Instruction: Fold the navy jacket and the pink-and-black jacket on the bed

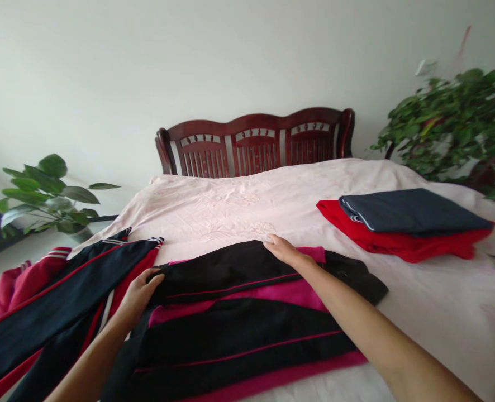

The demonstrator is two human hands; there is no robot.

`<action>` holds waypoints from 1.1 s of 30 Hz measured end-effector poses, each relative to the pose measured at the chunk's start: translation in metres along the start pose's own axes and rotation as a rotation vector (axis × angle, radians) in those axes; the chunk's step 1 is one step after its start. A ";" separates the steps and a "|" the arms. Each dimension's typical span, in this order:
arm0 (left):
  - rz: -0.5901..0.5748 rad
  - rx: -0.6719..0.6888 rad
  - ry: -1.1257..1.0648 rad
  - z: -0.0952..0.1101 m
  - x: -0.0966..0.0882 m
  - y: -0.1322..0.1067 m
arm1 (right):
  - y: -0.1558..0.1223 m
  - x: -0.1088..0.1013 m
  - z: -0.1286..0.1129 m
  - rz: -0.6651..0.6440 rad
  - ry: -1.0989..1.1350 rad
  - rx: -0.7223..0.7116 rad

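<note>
A black-and-magenta garment (239, 329), which looks like a jacket, lies spread in front of me. Two long black panels with thin pink piping run across it over the magenta cloth. My left hand (141, 287) is closed at its far left corner, thumb and fingers pinching the black fabric. Along the far edge, near the middle, my right hand (283, 250) pinches the same garment between thumb and fingers. My right forearm crosses above its right part and hides some of it.
A folded dark grey-blue garment (415, 211) rests on folded red clothing (423, 251) at the right. Navy and red track clothes (67, 290) lie loosely at the left. Beneath is a pale pink bed cover (214, 206), with a dark wooden backrest (256, 142) behind. Potted plants (55, 192) flank both sides.
</note>
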State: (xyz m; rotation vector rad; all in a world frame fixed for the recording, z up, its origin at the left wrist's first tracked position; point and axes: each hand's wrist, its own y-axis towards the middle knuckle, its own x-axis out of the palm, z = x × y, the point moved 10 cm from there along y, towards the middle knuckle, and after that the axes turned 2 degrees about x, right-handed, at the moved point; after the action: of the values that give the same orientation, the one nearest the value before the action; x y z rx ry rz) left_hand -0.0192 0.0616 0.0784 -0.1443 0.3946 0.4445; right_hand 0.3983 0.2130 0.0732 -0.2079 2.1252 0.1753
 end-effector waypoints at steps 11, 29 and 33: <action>-0.146 -0.077 0.025 -0.027 -0.012 0.002 | -0.003 0.022 -0.003 -0.043 0.016 -0.022; 0.008 0.119 0.777 -0.012 -0.007 0.041 | -0.011 0.020 0.006 0.005 0.218 -0.058; -0.050 0.206 0.717 -0.012 -0.006 0.036 | -0.012 0.012 0.008 -0.024 0.271 -0.064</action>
State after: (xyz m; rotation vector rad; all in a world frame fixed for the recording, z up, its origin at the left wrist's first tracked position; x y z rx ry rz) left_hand -0.0445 0.0889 0.0680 -0.1091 1.1346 0.2879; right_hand 0.4010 0.2023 0.0583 -0.3095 2.3869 0.2105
